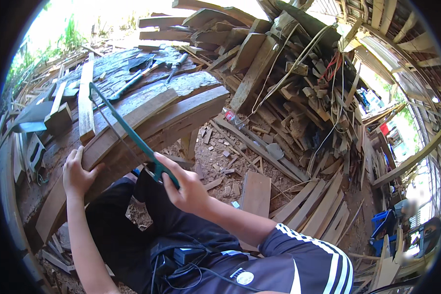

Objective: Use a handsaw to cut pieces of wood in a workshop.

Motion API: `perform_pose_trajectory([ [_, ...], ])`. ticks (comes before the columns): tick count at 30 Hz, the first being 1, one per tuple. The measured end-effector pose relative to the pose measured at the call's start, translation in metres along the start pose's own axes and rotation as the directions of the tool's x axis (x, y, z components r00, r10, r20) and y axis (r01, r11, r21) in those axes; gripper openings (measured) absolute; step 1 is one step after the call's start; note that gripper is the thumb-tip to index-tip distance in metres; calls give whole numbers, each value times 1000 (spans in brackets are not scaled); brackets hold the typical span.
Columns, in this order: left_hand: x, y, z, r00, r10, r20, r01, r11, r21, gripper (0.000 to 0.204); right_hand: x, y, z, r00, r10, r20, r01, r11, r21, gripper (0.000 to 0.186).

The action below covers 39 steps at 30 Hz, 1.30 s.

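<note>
My right hand (187,190) is closed around the handle of a green-framed hacksaw (127,128). Its thin blade lies slantwise across a brown wooden board (149,109) on the workbench (132,90). At the board's near left end, my left hand (79,174) presses with its thumb spread to one side and fingers curled over the edge. Whether the blade has cut into the wood cannot be made out. A pale wooden strip (86,105) lies on the bench just beyond my left hand.
A screwdriver-like tool (176,67) and a long dark tool (134,81) rest farther back on the bench. By the left side sits a handsaw (36,152). A tall heap of scrap wood (299,93) rises behind, with boards (318,208) on the chip-strewn ground at right.
</note>
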<state>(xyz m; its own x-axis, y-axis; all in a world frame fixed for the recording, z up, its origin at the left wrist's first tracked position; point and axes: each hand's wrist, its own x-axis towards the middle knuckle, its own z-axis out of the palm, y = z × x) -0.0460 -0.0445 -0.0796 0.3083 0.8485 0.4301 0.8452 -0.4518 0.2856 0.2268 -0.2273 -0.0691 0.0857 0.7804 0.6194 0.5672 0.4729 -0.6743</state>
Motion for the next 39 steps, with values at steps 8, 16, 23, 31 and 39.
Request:
perform_pose_trajectory([
  [8, 0, 5, 0, 1000, 0, 5, 0, 1000, -22, 83, 58, 20, 40, 996, 82, 22, -83, 996, 34, 55],
  [16, -5, 7, -1, 999, -35, 20, 34, 998, 43, 81, -10, -12, -5, 996, 79, 49, -77, 996, -37, 55],
  [23, -1, 4, 0, 1000, -13, -4, 13, 1000, 27, 84, -16, -21, -14, 994, 64, 92, -57, 995, -83, 56],
  [31, -2, 7, 2, 1000, -22, 0, 22, 1000, -2, 90, 63, 7, 52, 994, 68, 86, -53, 985, -163, 60],
  [39, -2, 14, -4, 996, -71, 58, 72, 997, -15, 81, -15, -12, 0, 995, 28, 100, -10, 984, -178, 60],
])
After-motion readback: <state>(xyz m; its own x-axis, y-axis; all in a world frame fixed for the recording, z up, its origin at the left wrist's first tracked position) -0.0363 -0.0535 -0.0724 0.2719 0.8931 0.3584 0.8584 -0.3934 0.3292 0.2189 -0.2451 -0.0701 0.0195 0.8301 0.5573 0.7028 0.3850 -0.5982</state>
